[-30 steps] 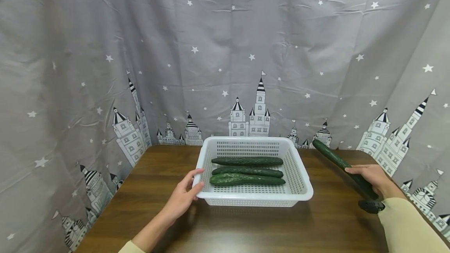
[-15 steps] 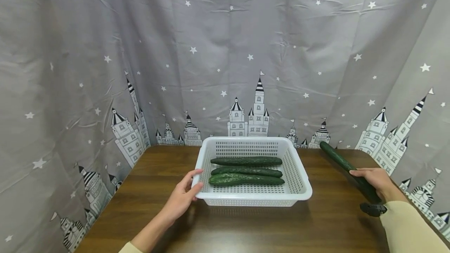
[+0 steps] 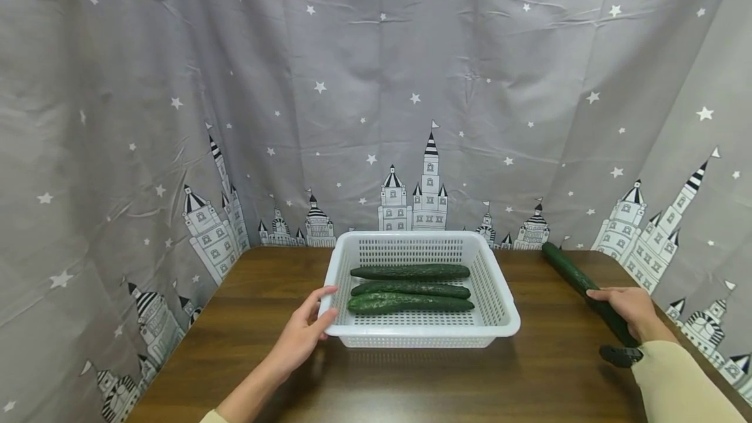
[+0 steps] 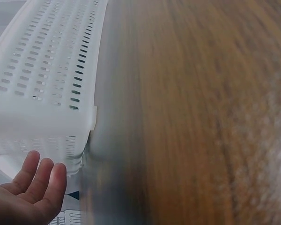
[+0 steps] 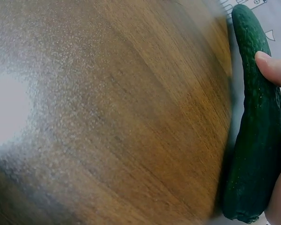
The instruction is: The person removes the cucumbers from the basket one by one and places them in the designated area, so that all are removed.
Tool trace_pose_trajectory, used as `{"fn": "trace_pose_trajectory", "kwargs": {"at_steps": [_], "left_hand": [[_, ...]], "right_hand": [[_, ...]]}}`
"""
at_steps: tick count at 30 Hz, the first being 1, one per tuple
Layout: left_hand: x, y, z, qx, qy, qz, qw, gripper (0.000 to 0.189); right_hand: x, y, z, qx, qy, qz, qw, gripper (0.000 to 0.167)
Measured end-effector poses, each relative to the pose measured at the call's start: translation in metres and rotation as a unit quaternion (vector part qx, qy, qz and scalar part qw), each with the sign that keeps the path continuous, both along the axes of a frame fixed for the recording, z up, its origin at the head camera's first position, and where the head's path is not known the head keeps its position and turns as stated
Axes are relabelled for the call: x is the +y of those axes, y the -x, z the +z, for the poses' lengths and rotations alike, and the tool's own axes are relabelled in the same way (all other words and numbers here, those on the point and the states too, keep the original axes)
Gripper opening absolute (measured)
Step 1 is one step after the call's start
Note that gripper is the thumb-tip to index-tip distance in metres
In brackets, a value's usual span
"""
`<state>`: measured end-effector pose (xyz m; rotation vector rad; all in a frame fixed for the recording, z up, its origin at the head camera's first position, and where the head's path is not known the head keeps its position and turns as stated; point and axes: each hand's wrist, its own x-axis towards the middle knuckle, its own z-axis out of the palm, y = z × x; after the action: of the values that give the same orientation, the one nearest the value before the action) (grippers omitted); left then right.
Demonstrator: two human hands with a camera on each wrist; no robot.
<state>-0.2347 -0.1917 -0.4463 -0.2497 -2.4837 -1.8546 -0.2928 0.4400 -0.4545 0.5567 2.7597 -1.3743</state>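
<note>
A white perforated plastic basket [image 3: 425, 339] stands mid-table with three dark green cucumbers lying crosswise inside: the back one [image 3: 410, 271], the middle one [image 3: 420, 288] and a paler-ended front one [image 3: 409, 303]. My left hand [image 3: 301, 331] holds the basket's left rim, thumb and forefinger over its edge. In the left wrist view, three slightly bent fingers [image 4: 40, 185] show beside the basket wall. Over at the right, my right hand [image 3: 631, 309] grips another cucumber [image 3: 572, 274] along its near half; its far end points to the table's back edge. The thumb lies along the cucumber in the right wrist view.
The brown wooden table [image 3: 435, 387] ends at the back against a grey curtain [image 3: 376, 96] printed with castles and stars. The curtain also runs down both sides. A black strap [image 3: 621, 356] sits at my right wrist.
My right hand has carried its cucumber a little to the right, away from the basket. The left hand and basket hold their place; the head view has shifted slightly.
</note>
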Motion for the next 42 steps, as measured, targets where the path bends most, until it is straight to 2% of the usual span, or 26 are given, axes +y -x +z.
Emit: {"fn": "trace_pose_trajectory", "kwargs": {"at_steps": [8,15,21,29,33,42], "left_hand": [[-0.002,-0.004,-0.005,-0.004,-0.006,0.007,0.9999,0.043],[0.000,0.003,-0.002,0.010,-0.004,0.003,0.9999,0.043],[0.000,0.006,-0.001,0.005,0.005,0.001,1.0000,0.043],[-0.002,0.009,0.004,0.019,0.003,-0.001,0.9998,0.044],[-0.001,0.008,0.005,0.018,-0.003,-0.005,0.9998,0.044],[0.002,0.007,0.002,0.019,0.004,-0.004,0.9998,0.043]], "right_hand": [[0.001,0.001,0.000,0.002,-0.014,-0.020,0.9997,0.070],[0.009,0.005,0.007,0.001,-0.017,-0.018,0.9997,0.075],[0.011,0.006,0.008,0.001,-0.020,-0.015,0.9997,0.075],[0.007,0.011,0.010,0.022,-0.038,0.007,0.9990,0.075],[0.006,0.009,0.013,0.023,-0.059,0.025,0.9977,0.072],[0.015,0.006,0.014,0.023,-0.089,0.062,0.9938,0.071]]}}
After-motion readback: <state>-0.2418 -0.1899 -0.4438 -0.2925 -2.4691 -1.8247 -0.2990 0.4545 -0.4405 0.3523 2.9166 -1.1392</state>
